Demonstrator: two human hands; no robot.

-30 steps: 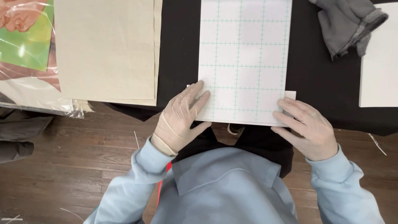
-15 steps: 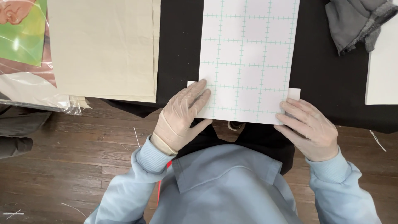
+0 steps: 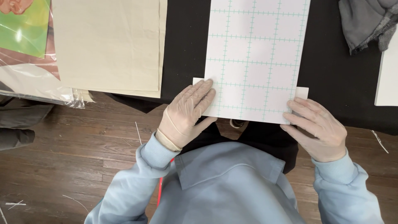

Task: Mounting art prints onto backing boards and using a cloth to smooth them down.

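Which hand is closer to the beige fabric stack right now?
Left. The left hand rests on the gridded sheet's near corner, just beside the beige fabric stack; the right hand holds the opposite corner, farther away.

Open black table (image 3: 184,49) strip betw. beige sheets (image 3: 107,43) at upper left and gridded sheet (image 3: 257,58) at centre. Wider bare strip right of grid, hemmed by grey cloth (image 3: 365,23) at upper right and white board (image 3: 387,70) at right edge. Plastic-wrapped pkg (image 3: 25,49) crowding far left.
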